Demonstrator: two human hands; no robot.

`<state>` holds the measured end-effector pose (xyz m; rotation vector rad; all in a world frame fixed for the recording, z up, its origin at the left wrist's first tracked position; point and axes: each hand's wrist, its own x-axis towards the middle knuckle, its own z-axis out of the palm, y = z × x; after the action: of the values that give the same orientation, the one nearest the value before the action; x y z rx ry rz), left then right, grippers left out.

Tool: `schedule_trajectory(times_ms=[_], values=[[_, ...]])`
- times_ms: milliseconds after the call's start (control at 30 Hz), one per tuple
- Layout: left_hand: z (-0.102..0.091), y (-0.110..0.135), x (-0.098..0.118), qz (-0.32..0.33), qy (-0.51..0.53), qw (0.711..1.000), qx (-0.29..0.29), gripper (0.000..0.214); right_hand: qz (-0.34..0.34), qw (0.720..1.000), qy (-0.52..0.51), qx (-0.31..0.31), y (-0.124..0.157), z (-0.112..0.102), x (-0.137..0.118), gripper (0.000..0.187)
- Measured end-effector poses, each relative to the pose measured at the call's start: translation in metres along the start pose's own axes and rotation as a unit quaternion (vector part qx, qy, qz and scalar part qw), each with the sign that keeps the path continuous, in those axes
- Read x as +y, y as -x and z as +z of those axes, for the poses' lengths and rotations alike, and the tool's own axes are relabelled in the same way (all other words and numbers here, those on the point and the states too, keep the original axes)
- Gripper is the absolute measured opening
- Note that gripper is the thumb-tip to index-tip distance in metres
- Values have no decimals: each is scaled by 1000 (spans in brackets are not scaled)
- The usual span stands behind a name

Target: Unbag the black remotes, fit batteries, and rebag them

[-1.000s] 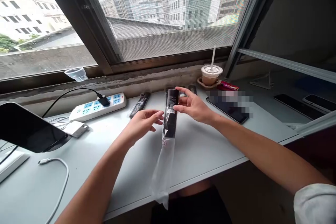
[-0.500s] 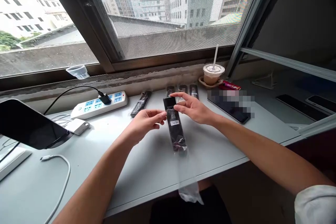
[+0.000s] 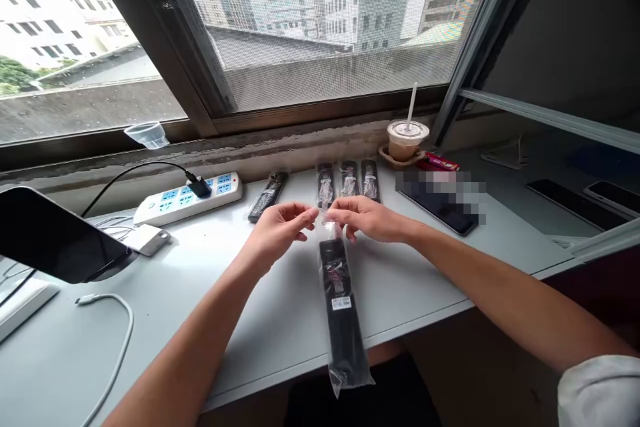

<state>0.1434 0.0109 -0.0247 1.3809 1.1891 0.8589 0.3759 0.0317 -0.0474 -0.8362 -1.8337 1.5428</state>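
Note:
A long, flat black item (image 3: 347,335) with a white barcode label lies inside a clear plastic bag (image 3: 335,383); its exact kind does not show. The bag's lower end sticks out past the desk's front edge. At the bag's upper end, my left hand (image 3: 280,230) pinches one side of the clear film between thumb and fingers. Close beside it, my right hand (image 3: 367,217) pinches the other side. Behind my hands lie several similar black items in clear film, one of them a wrapped black item (image 3: 267,197) set apart on the left.
A power strip (image 3: 193,199) with a black plug stands at the back left, near a tilted dark screen (image 3: 55,237) and a white cable (image 3: 131,327). An iced drink cup (image 3: 406,140) with a straw and a dark tablet-like device (image 3: 443,207) are on the right.
The black item has slid down deeper into the bag, toward me and over the desk edge. My right hand has moved down and left, from the item's top to the bag's upper end.

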Motion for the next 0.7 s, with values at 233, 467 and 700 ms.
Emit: schedule_trajectory(times_ms=[233,467,700], values=[[7,0,-4,-13,45,999,-9,49,-15,996,-8,83,-4,-7,3,36],[6,-1,-5,1,85,996,34,48,69,996,-50,10,-3,-7,5,40],[-1,-4,-7,-13,133,991,19,45,82,992,-83,-57,1,-7,1,46]])
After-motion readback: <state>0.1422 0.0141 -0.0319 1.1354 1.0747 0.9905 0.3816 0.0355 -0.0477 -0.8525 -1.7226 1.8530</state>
